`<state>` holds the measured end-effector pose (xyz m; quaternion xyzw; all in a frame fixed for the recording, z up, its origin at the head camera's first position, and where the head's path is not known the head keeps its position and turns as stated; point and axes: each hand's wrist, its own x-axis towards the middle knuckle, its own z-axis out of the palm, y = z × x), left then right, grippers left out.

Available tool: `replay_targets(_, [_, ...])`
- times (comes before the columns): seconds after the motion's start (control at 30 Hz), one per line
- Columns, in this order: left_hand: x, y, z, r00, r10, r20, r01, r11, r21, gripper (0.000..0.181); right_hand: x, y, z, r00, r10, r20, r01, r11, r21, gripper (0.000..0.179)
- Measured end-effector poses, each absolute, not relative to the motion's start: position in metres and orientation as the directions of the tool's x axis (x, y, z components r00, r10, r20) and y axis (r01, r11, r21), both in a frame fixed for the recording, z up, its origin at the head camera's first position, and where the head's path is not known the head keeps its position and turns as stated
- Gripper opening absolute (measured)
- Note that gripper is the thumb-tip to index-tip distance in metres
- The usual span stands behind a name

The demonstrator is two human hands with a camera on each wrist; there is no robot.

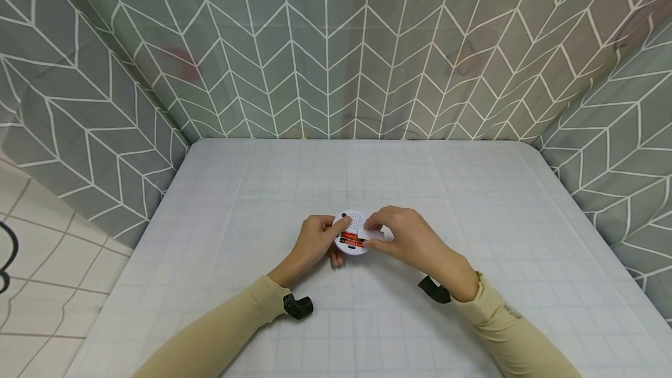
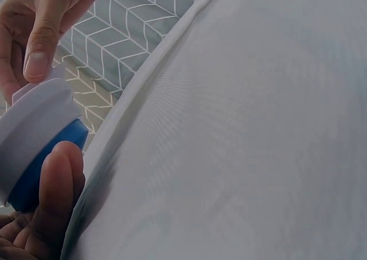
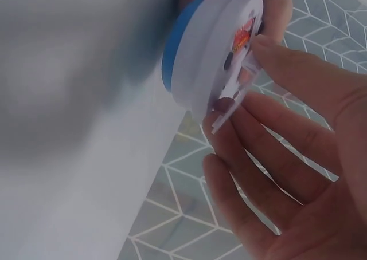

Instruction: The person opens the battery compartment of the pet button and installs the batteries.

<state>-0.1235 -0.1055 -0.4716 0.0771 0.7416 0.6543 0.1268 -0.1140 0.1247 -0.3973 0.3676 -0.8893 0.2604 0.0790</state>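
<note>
A round white device [image 1: 357, 221] with a grid of small holes is held above the table, its battery side facing up. Red-and-black batteries [image 1: 350, 240] sit in its uncovered compartment. In the left wrist view its far side shows a blue base [image 2: 35, 177]. My left hand [image 1: 313, 241] grips the device from the left, thumb on top and fingers beneath. From the right, my right hand [image 1: 412, 237] pinches a thin white battery cover [image 3: 238, 102] between thumb and fingers. The cover is tilted at the device's edge beside the compartment; whether any tab is engaged I cannot tell.
A white cloth with a faint grid covers the table [image 1: 252, 191]. Patterned grey curtains [image 1: 336, 45] hang behind it and along both sides. Black wrist mounts [image 1: 297, 306] are worn on both arms. Floor tiles [image 1: 42, 296] show at the lower left.
</note>
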Motion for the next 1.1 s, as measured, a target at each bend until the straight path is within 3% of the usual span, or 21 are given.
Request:
replay_targets(0.5, [-0.124, -0.106, -0.47, -0.956, 0.285, -0.068, -0.032, 0.13, 0.991, 0.049, -0.107, 0.113, -0.407, -0.664, -0.596, 0.452, -0.748, 0.532, -0.397, 0.03])
replay_targets(1.1, [-0.124, -0.107, -0.47, -0.958, 0.273, -0.085, -0.051, 0.129, 0.99, 0.051, -0.102, 0.1, -0.415, -0.659, -0.562, 0.499, -0.751, 0.529, -0.395, 0.027])
